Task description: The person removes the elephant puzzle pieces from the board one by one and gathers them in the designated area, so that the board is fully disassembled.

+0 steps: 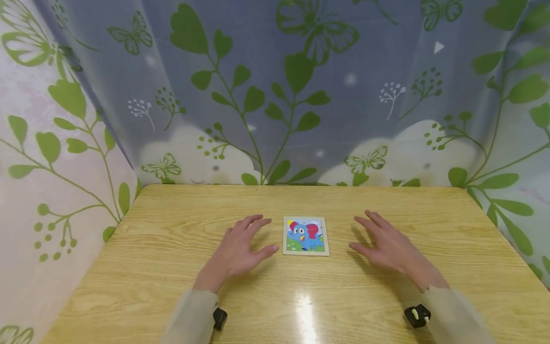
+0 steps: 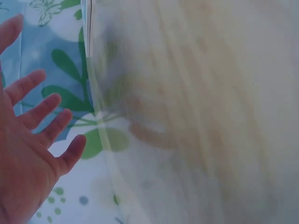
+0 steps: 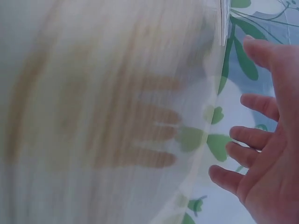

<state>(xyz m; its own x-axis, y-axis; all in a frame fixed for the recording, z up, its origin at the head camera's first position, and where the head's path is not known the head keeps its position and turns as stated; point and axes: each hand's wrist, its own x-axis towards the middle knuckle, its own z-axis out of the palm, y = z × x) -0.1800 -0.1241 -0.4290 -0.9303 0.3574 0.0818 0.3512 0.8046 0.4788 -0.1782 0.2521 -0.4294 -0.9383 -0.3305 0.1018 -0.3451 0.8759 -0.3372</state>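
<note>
A small square picture puzzle (image 1: 306,236) with a blue elephant and a pale wooden frame lies flat on the wooden table (image 1: 301,286). To its left is my left hand (image 1: 240,246), fingers spread and thumb pointing at the frame's edge, apart from it. My right hand (image 1: 386,246) hovers on the other side with a wider gap, its fingers loosely spread. Nothing is held by either. In the left wrist view the left palm (image 2: 23,154) shows with fingers apart, and the right wrist view shows the right palm (image 3: 275,177) likewise.
A curtain (image 1: 266,95) printed with green leaves and butterflies hangs along the table's back edge. More of this cloth stands at the left (image 1: 56,157) and right sides. Black wrist devices sit at both cuffs, one of them the right wrist device (image 1: 417,316).
</note>
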